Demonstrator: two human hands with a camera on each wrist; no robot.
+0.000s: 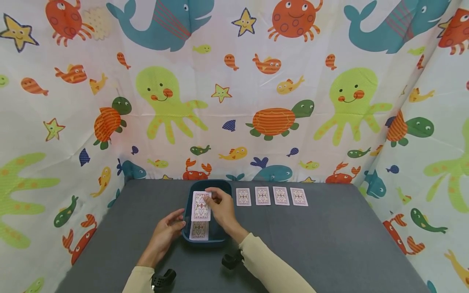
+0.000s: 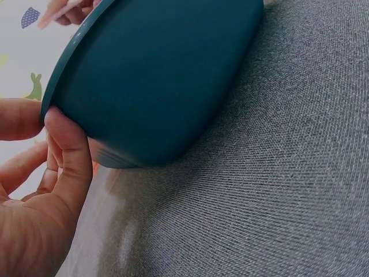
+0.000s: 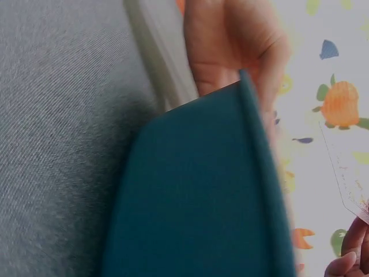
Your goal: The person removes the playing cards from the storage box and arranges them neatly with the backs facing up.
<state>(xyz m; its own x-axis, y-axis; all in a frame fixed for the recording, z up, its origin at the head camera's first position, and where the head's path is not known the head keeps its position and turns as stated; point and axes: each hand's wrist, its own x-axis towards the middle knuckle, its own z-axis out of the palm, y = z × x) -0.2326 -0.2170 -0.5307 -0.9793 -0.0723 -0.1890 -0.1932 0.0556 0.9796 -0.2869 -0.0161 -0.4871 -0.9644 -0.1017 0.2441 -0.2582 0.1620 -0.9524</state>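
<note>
A dark teal plastic bin [image 1: 204, 243] stands on the grey table in the head view. Its rim is pinched at the left side between the thumb and fingers of my left hand [image 1: 165, 234], clearly seen in the left wrist view. My right hand [image 1: 224, 209] holds a playing card [image 1: 200, 206] by its right edge, back side up, over the bin. Below it in the bin another card [image 1: 199, 230] lies in shade, back up. The right wrist view catches the held card [image 3: 349, 179] at its right edge, with the bin's wall [image 3: 196, 196] covering the middle.
To the right of the bin several playing cards [image 1: 262, 196] lie face down in a row near the table's back edge. The grey table [image 1: 311, 248] ends at a curtain [image 1: 223, 142] printed with sea animals, behind and at both sides.
</note>
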